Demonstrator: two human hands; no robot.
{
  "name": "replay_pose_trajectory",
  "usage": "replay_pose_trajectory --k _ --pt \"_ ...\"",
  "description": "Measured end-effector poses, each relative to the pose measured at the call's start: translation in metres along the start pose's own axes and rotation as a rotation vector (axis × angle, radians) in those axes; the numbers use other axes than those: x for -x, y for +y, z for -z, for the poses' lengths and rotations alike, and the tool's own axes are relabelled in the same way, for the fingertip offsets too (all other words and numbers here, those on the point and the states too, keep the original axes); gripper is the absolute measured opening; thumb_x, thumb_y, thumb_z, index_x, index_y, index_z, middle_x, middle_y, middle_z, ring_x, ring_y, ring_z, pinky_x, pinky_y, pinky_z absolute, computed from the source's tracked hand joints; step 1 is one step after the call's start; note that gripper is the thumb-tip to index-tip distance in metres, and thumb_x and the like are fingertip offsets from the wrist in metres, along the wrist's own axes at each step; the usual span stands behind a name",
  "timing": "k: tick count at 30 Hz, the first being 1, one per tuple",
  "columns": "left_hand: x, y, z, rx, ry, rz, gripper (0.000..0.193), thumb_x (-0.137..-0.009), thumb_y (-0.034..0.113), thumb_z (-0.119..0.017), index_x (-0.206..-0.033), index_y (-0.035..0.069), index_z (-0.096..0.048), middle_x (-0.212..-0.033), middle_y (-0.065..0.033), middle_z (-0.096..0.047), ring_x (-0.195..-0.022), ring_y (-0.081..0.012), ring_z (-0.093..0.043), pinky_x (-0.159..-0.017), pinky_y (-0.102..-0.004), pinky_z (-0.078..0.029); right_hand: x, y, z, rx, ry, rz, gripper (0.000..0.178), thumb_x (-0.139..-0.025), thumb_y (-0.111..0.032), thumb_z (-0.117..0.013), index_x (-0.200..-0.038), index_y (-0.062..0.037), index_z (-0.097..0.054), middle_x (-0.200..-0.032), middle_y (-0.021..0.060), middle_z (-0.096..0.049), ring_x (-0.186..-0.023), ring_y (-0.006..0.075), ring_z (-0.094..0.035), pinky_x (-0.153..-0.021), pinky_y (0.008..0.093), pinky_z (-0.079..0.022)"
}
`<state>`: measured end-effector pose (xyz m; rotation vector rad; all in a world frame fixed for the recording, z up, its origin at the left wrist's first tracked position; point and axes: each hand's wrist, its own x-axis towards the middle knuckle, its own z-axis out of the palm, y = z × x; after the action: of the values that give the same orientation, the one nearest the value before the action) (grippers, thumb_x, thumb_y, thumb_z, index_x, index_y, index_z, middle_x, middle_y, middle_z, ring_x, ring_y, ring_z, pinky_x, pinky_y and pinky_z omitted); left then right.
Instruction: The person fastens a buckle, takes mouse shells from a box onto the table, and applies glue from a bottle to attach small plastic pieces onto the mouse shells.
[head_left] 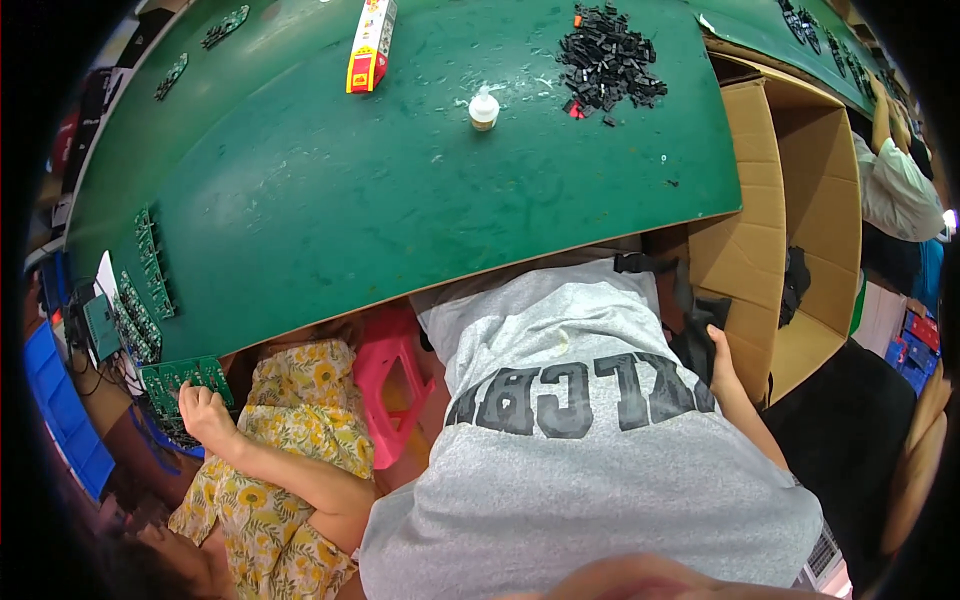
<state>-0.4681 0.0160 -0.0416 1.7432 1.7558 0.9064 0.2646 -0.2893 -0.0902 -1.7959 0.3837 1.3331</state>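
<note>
My right hand (719, 362) is low at my right side, between my grey shirt and the cardboard box (735, 190). Its thumb points up and its fingers look curled against a dark, soft-looking black item (697, 335), whose kind I cannot make out. A black strap with a buckle (640, 263) runs across near my lap. My left hand is out of the picture. On the green table (400, 200) in front of me stand a small white bottle (484, 109) and a heap of small black plastic parts (610, 60), with a few red and orange bits.
A red, yellow and white long carton (371, 45) lies at the far side. At left, a co-worker's hand (205, 412) touches a green circuit board (185, 375); more boards (153, 262) stand nearby. A pink stool (388, 385) is under the table edge. Another person (893, 190) works at right.
</note>
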Motion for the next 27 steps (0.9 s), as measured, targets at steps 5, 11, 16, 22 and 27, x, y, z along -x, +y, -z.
replay_pose_trajectory --k 5,11,16,22,27 --pt "-0.002 0.058 -0.025 0.217 0.068 0.066 0.032 -0.091 0.009 -0.042 -0.119 -0.001 -0.054 -0.088 -0.004 -0.05 -0.076 -0.0144 -0.048 -0.063 -0.0253 -0.037 -0.008 -0.003 0.01 -0.123 -0.153 -0.102 0.056 -0.079 -0.05 -0.062 -0.113 -0.0054 -0.065 -0.104 0.012 -0.069 -0.089 0.0268 -0.064 -0.081 0.0363 -0.053" --pt "0.009 0.048 -0.007 -0.982 -0.024 -0.013 0.03 -0.09 0.007 -0.044 -0.116 -0.001 -0.056 -0.091 -0.0053 -0.053 -0.078 -0.0153 -0.05 -0.064 -0.0257 -0.04 -0.036 0.004 0.027 -0.242 -0.334 -0.165 0.053 -0.08 -0.039 -0.061 -0.117 -0.0015 -0.062 -0.11 0.0142 -0.067 -0.099 0.0288 -0.064 -0.094 0.0381 -0.05" --pt "0.029 -0.003 0.019 -0.751 0.031 -0.127 0.027 -0.091 0.005 -0.043 -0.113 -0.003 -0.058 -0.092 -0.0066 -0.054 -0.079 -0.0158 -0.052 -0.063 -0.0262 -0.043 -0.021 -0.005 0.004 -0.312 -0.376 -0.171 0.051 -0.082 -0.036 -0.061 -0.117 0.0009 -0.061 -0.11 0.0156 -0.067 -0.1 0.0286 -0.064 -0.095 0.0377 -0.049" --pt "0.042 0.002 0.014 -0.878 0.035 -0.041 0.027 -0.091 0.006 -0.044 -0.112 -0.003 -0.058 -0.096 -0.0081 -0.055 -0.083 -0.0168 -0.053 -0.067 -0.027 -0.043 -0.024 -0.001 0.014 -0.245 -0.233 -0.133 0.04 -0.091 -0.036 -0.056 -0.111 -0.0029 -0.064 -0.104 0.0102 -0.07 -0.094 0.024 -0.066 -0.089 0.0344 -0.052" --pt "0.048 0.014 0.009 -1.057 0.062 0.101 0.027 -0.09 0.006 -0.045 -0.111 -0.004 -0.059 -0.1 -0.0096 -0.056 -0.087 -0.0177 -0.054 -0.071 -0.0278 -0.044 -0.035 0.009 0.029 -0.242 -0.26 -0.082 0.037 -0.089 -0.034 -0.059 -0.108 -0.0025 -0.066 -0.103 0.0103 -0.07 -0.094 0.0255 -0.066 -0.088 0.036 -0.052"
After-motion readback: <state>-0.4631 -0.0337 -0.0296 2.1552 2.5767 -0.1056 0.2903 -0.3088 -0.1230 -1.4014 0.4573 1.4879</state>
